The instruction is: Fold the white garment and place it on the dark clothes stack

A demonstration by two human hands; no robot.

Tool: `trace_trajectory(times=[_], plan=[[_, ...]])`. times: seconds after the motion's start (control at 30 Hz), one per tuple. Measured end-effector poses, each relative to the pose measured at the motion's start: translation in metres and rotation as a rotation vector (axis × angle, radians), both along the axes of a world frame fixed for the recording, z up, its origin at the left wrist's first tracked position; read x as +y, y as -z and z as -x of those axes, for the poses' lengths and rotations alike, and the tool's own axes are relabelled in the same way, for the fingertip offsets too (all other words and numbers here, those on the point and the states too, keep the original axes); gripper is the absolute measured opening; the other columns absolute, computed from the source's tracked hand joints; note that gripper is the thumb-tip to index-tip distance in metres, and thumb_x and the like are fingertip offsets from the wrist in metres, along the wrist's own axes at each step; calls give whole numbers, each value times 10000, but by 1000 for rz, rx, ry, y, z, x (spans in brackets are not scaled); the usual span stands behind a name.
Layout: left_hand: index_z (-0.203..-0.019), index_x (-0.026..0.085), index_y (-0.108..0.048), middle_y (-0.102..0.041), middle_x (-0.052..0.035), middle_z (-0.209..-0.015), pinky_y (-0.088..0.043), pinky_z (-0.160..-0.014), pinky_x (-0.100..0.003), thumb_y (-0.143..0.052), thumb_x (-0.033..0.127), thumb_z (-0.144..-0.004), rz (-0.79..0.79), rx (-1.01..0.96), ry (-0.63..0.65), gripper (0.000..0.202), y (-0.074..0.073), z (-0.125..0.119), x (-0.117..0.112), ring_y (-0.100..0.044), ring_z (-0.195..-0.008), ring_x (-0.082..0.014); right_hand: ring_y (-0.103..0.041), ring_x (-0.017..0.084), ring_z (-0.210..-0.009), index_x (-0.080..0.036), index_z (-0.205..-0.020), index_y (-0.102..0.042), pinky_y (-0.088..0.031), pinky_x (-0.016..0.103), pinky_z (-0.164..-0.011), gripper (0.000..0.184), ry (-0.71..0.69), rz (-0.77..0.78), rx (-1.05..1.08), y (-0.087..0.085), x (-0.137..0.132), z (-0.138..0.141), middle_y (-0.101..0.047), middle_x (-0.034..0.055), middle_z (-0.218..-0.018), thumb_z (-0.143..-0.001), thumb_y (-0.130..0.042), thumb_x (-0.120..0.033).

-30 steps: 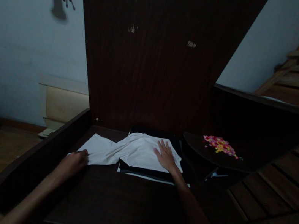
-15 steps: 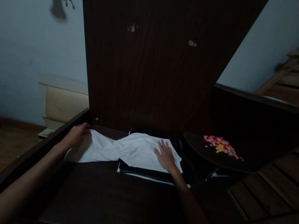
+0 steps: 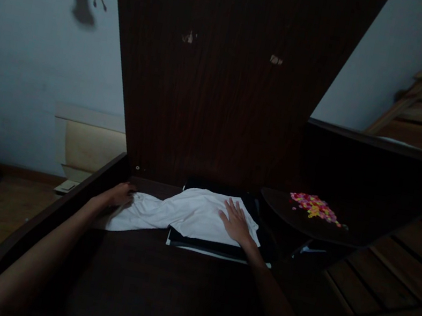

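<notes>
Centrally, the right hand [image 3: 235, 224] lies flat on a white cloth [image 3: 193, 210], fingers spread and gripping nothing. At the cloth's left end, the left hand [image 3: 122, 194] curls its fingers over the edge; whether they pinch the fabric cannot be told in the dim light. For good handling, the right palm should press just firmly enough to anchor the cloth, and the left hand should draw the wrinkled end out evenly, easing the creases without dragging what lies beneath. The cloth's right part rests on a stack of dark folded fabric [image 3: 204, 245] with a pale bottom edge; its left part lies beside the stack on a dark wooden surface [image 3: 171, 292]. Farther out, a raised side rail [image 3: 101, 179] runs along the left, a tall dark panel [image 3: 223, 89] stands behind, and at right a curved shelf [image 3: 280, 205] bears small pink and yellow pieces [image 3: 314, 206].
</notes>
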State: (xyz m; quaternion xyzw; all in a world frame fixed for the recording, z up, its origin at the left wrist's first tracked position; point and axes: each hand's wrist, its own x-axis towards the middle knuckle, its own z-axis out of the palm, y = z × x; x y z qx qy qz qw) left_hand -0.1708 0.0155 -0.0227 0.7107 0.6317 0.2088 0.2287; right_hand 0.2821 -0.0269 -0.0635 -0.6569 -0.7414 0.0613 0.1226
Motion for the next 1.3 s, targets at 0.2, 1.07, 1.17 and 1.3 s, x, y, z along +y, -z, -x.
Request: trace_trajectory(times=[0.2, 1.07, 1.17, 1.3], plan=[[-667, 193, -592, -607, -13, -631, -484, -622, -294, -516, 373, -587, 34, -139, -51, 212, -12, 16, -15, -604, -649, -204, -73, 275, -1518, -156, -1546, -299, -129, 458, -1220, 670, -3, 2, 0, -1, -1, 0, -180, 76, -1632, -1003, -233, -544], [-874, 212, -620, -745, -77, -925, -515, -797, -295, -507, 300, -704, -73, 162, -136, 222, -24, 14, -38, -709, -902, -248, -351, 369, -1410, -124, -1368, -556, -284, 484, -1122, 509, 32, -28, -65, -32, 11, 18, -438, 177, -1509, -931, -484, -375], [-813, 217, -654, -760, -80, -942, -527, -825, -314, -535, 328, -664, -73, 109, -155, 221, -29, 13, -37, -710, -928, -269, -478, 307, -1290, -132, -1242, -636, -336, 418, -1082, 382, -116, -166, 19, -47, 23, 39, -582, 163, -1358, -902, -520, -262], [-852, 204, -698, -766, -95, -971, -534, -848, -339, -548, 356, -642, -135, 72, -151, 300, -33, 15, -41, -709, -950, -285, -542, 237, -1145, -160, -1217, -636, -390, 367, -1017, 349, -277, -216, 173, -52, 48, 65, -655, 112, -1203, -881, -550, -203]])
